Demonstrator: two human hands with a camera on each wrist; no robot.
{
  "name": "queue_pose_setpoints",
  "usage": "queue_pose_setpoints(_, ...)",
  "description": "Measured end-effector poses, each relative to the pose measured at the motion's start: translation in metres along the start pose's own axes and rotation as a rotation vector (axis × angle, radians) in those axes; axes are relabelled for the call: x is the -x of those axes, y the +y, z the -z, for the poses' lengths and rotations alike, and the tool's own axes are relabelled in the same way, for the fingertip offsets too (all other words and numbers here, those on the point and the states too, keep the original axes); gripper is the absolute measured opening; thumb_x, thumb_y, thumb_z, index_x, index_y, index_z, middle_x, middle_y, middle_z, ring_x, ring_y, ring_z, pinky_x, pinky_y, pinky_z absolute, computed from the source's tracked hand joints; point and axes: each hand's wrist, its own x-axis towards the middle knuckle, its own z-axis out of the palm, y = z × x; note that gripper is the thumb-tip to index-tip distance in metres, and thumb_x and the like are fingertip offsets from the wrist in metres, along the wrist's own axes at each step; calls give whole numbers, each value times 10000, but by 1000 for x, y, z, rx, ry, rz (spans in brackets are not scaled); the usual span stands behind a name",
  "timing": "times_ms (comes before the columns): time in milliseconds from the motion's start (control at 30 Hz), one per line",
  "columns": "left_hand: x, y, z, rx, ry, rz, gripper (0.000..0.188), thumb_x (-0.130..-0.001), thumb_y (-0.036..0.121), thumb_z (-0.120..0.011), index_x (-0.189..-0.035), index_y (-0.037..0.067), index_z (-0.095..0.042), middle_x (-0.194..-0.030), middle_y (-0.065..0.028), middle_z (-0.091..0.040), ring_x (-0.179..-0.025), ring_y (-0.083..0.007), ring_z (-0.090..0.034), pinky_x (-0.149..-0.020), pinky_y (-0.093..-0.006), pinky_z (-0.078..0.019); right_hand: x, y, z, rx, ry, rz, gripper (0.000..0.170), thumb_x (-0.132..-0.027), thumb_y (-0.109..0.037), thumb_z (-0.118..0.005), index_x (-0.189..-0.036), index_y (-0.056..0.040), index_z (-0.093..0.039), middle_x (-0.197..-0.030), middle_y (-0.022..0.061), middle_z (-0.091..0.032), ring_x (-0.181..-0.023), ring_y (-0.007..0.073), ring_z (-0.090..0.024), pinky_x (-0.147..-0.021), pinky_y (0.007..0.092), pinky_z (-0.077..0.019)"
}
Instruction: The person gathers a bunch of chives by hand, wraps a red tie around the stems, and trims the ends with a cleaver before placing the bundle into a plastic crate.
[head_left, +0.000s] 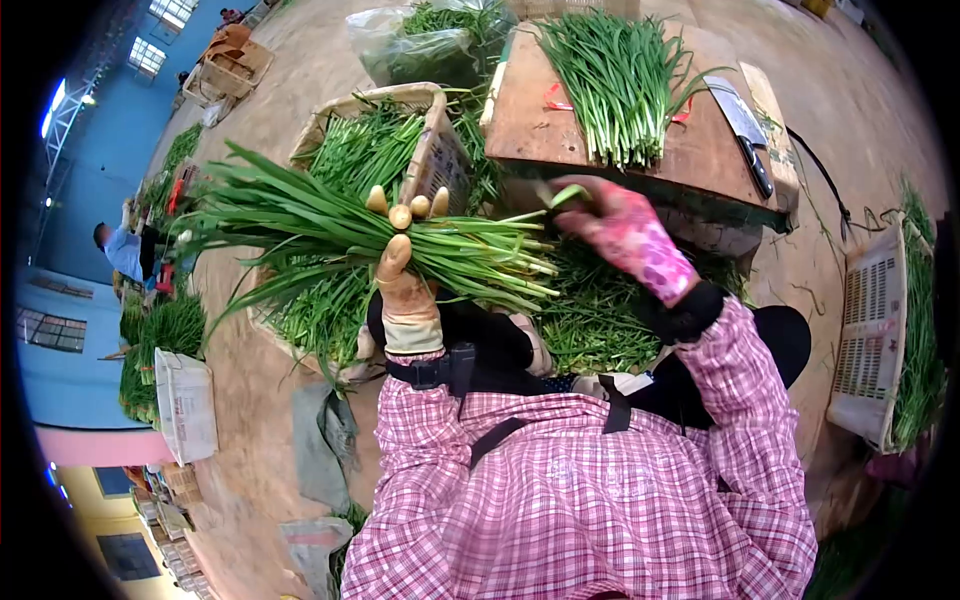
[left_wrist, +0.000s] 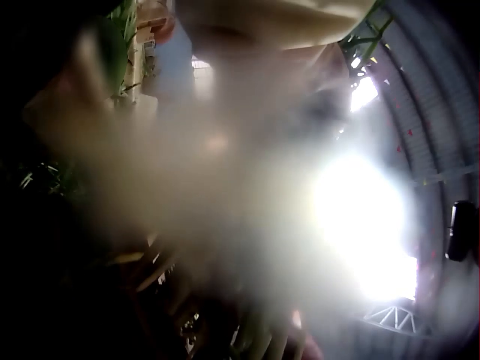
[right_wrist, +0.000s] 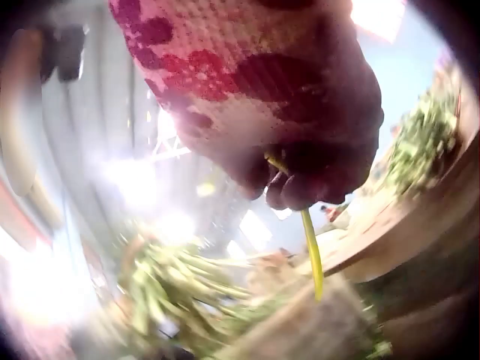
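Bunch: The big bunch of long, thin green stalks with pale ends [head_left: 480,250] is up in front of the person, its leafy tops to the left and its pale ends to the right.
Left hand: The left hand in a cream-coloured glove [head_left: 408,295] has its fingers curled round the middle of the bunch. The left wrist view is too blurry to show more.
Right hand: The right hand in a pink, red and white patterned glove [head_left: 625,235] is closed near the pale ends, with its fingers pinching one thin yellow-green stalk [right_wrist: 312,259]. One end of that stalk pokes down below the fingers in the right wrist view.
Table: On the low brown wooden table [head_left: 525,120] lies a pile of long green stalks [head_left: 625,95], with bits of red strip [head_left: 558,97] showing beside it. A knife with a wide metal blade and a black handle [head_left: 738,120] lies to the right of the pile.
Basket: The pale plastic basket full of greens [head_left: 442,150] is behind the left hand. A clear plastic bag of greens [head_left: 375,55] is just past it.
Ground: Many loose green leaves [head_left: 590,325] lie below the right hand. Far to the right is a white plastic crate with holes [head_left: 868,320], with more greens along it.
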Motion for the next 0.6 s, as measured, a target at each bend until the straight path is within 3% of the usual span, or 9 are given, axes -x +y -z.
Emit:
queue_pose_setpoints(67,-3,-10,-6,3,-51,25,602,-874,-5,-654,-1431,149,-484,-1107,6,-633,-1222,-240,-552,-1216,-526,-263,-12,5,-26,-35,-174,36,338,-875,-226,-718,-1180,-91,-672,-910,148,-701,-851,283,-681,-814,374,-533)
queue_pose_setpoints(167,-3,-10,2,-27,-54,13,604,-873,1,-661,-1432,146,-484,-1105,-3,-634,-1235,-246,-548,-1212,-536,-265,-12,15,-22,152,-212,13,240,-836,-240,-724,-1010,-74,-713,-874,159,-688,-880,297,-682,-795,359,-535)
queue_pose_setpoints(200,-1,-7,6,-38,-41,5,604,-873,3,-662,-1432,146,-484,-1106,-4,-635,-1234,-245,-550,-1210,-539,-267,-11,42,-21,383,-61,77,206,-826,-273,-716,-918,-89,-719,-892,160,-696,-871,276,-692,-767,373,-539)
queue_pose_setpoints(267,5,1,13,-39,-8,0,593,-879,-3,-645,-1431,145,-484,-1111,-7,-635,-1228,-236,-556,-1210,-543,-268,-8,50,14,1041,-332,-121,221,-760,-107,-704,-980,-93,-720,-934,146,-691,-887,302,-679,-779,435,-533)
queue_pose_setpoints(333,2,4,14,-45,-19,7,591,-882,-9,-636,-1431,145,-482,-1111,-7,-633,-1226,-231,-557,-1212,-541,-263,0,61,19,1193,-171,-24,274,-763,-152,-717,-1035,-117,-717,-1102,149,-663,-1020,307,-641,-881,461,-495)
queue_pose_setpoints(367,2,4,13,-74,-18,2,587,-889,-19,-618,-1436,137,-474,-1116,-11,-629,-1227,-235,-555,-1213,-541,-262,5,64,13,947,-93,98,293,-784,-142,-707,-1076,-125,-706,-1193,138,-626,-1105,325,-591,-963,460,-448)
queue_pose_setpoints(467,0,-1,14,-95,21,-16,570,-905,-20,-598,-1441,115,-460,-1123,-28,-626,-1218,-246,-558,-1200,-547,-287,4,16,-8,541,-37,410,294,-801,-167,-733,-1089,-126,-695,-1068,106,-646,-1080,320,-592,-924,435,-462)
queue_pose_setpoints(533,-2,-4,9,-69,13,-3,572,-902,-25,-600,-1440,113,-460,-1115,-28,-624,-1204,-244,-565,-1193,-547,-304,3,4,-24,400,-91,369,323,-795,-158,-756,-1106,-98,-690,-1080,119,-645,-1074,335,-593,-935,444,-461)
queue_pose_setpoints(600,-2,-5,4,-53,24,12,574,-898,-30,-604,-1436,113,-463,-1106,-27,-623,-1188,-241,-573,-1186,-546,-319,-9,21,-27,210,-351,281,244,-819,-170,-731,-1046,-84,-703,-952,136,-666,-947,320,-646,-833,427,-505)
